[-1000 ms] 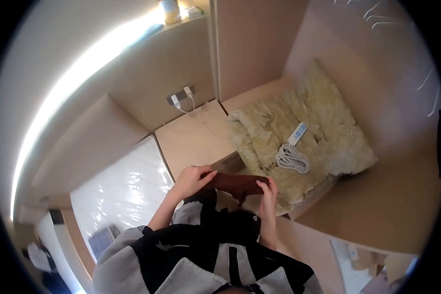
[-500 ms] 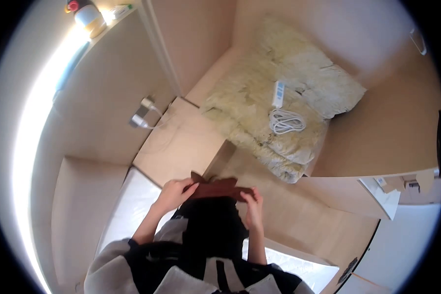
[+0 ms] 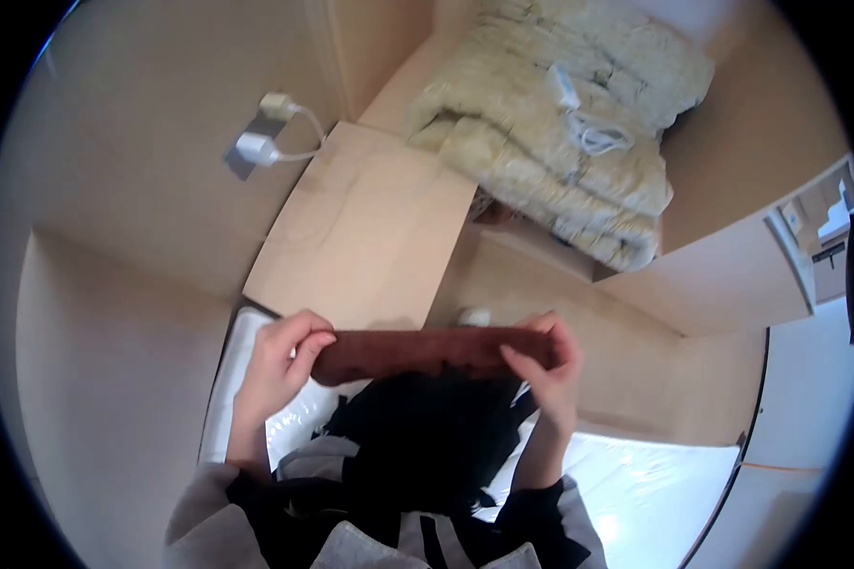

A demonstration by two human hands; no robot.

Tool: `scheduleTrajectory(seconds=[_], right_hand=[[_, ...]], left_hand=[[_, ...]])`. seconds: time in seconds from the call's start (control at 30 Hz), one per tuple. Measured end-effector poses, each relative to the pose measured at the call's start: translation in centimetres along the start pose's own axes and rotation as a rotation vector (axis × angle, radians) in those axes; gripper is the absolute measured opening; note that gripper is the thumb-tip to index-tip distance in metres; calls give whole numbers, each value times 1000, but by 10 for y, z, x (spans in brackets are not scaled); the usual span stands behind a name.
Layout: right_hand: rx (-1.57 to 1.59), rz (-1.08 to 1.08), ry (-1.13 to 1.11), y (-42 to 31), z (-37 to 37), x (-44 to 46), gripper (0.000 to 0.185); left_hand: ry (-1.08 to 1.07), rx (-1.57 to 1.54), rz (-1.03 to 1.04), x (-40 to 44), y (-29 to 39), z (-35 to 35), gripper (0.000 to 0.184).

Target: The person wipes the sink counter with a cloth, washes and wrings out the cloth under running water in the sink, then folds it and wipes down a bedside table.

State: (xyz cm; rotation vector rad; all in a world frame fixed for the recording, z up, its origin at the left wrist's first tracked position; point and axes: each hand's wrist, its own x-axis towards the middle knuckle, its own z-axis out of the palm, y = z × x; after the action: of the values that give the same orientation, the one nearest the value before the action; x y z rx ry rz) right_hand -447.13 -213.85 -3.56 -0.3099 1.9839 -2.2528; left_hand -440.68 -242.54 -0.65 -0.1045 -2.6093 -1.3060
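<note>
A strip of reddish-brown cloth (image 3: 417,353) is stretched level between my two hands, above my dark clothing. My left hand (image 3: 283,358) pinches its left end between thumb and fingers. At the right end, my right hand (image 3: 548,362) is closed on the cloth, the thumb lying over its front. The cloth's lower edge looks uneven. Both hands are in front of my body, just below the near edge of a light wooden top (image 3: 365,228).
A folded yellowish quilt (image 3: 541,161) lies beyond, with a white power strip (image 3: 565,87) and coiled cable (image 3: 600,137) on it. Chargers sit in a wall socket (image 3: 256,142). A plastic-covered mattress (image 3: 636,488) is at the lower right.
The cloth, bunched and folded earlier, is now pulled out into a straight, wider strip. My hands have moved farther apart. The view has turned and come closer to the wooden top.
</note>
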Motion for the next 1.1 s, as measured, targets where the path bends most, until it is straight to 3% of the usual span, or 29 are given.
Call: scheduleTrajectory(seconds=[0.1, 0.2, 0.37, 0.53, 0.67, 0.77, 0.83, 0.97, 1.1], right_hand=[[22, -87, -22, -6, 27, -10, 19], [78, -26, -19, -23, 47, -6, 20], [68, -173, -274, -37, 42, -7, 23], [185, -133, -515, -37, 35, -4, 24], [52, 21, -277, -31, 34, 13, 23], [-149, 67, -144, -2, 26, 53, 21], [-127, 67, -133, 21, 21, 80, 21], [-201, 34, -72, 32, 22, 122, 19], [-230, -174, -23, 6, 19, 148, 20]], left_hand=[[60, -15, 54, -12, -12, -20, 9], [140, 81, 140, -5, -2, -44, 10], [12, 37, 210, -4, 19, -74, 10], [-53, 205, 243, -4, 9, -90, 15], [-101, 143, 333, 22, -15, -90, 19], [-321, -122, -51, 56, -55, -85, 22], [-500, -241, -76, 86, -90, -76, 21], [-434, -255, -57, 129, -123, -65, 18], [-291, -250, -81, 152, -96, -78, 13]])
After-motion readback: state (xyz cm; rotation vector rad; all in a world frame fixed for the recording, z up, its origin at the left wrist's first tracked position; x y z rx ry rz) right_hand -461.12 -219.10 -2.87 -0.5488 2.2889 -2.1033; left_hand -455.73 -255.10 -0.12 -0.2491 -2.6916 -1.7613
